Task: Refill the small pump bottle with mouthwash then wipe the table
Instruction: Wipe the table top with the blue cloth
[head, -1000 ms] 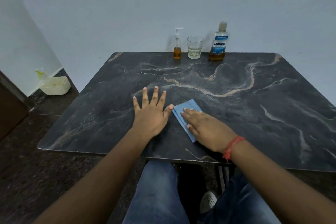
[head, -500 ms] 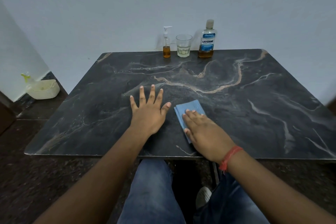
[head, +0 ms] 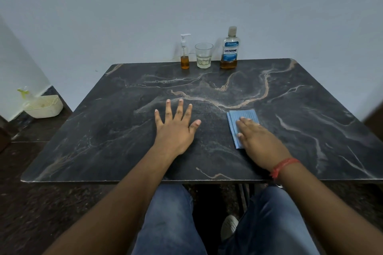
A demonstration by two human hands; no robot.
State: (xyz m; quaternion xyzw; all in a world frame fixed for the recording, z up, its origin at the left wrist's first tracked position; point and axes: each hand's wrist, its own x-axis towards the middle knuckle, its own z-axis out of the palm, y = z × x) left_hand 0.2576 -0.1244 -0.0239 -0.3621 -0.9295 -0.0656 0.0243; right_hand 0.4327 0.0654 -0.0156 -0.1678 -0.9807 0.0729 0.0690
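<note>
A folded blue cloth (head: 241,120) lies on the dark marble table (head: 310,109), right of centre. My right hand (head: 262,141) presses flat on its near half, fingers together. My left hand (head: 176,128) rests palm-down on the bare table with its fingers spread, holding nothing. At the table's far edge stand a small pump bottle (head: 184,56) with amber liquid in its lower part, and a Listerine mouthwash bottle (head: 229,49), capped, with a little amber liquid at the bottom.
A clear glass (head: 204,55) stands between the two bottles. A pale wall rises right behind the table. On the floor at the left sits a cream plastic basket (head: 44,106) with a spray bottle in it. My knees are under the near edge.
My right hand has slid the blue cloth to the right, away from my left hand. The left hand has stayed flat in place.
</note>
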